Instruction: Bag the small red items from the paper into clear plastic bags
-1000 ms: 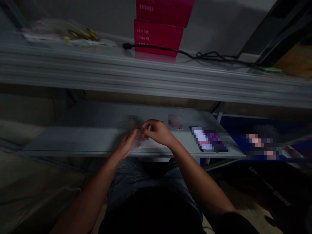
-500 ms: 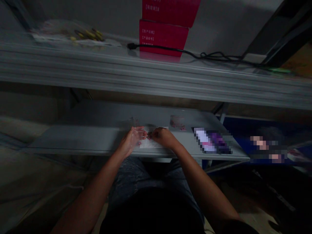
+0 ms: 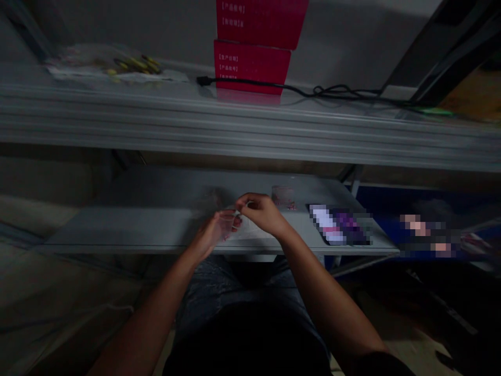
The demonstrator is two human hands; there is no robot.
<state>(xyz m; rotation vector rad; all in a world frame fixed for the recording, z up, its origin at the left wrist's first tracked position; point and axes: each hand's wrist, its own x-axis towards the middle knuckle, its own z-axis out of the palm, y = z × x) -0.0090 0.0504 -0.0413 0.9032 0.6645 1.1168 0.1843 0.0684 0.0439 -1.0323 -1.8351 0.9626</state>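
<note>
My left hand (image 3: 216, 230) and my right hand (image 3: 261, 213) meet above the front of a low grey table (image 3: 129, 224). The left hand is curled round a small clear plastic bag (image 3: 229, 224) with something pinkish in it. The right hand's fingertips pinch at the top of that bag. A white sheet (image 3: 256, 230) lies on the table just under the hands. The light is dim and small details are hard to make out.
Another small clear bag with pink bits (image 3: 282, 196) lies right of the hands, and a blurred flat item (image 3: 340, 225) further right. A grey shelf (image 3: 235, 125) overhead carries red boxes (image 3: 252, 62), a black cable (image 3: 324, 92) and a bag with yellow pieces (image 3: 129, 65).
The right hand has lifted from the white sheet back up to the top of the bag. The left hand has stayed in place around it.
</note>
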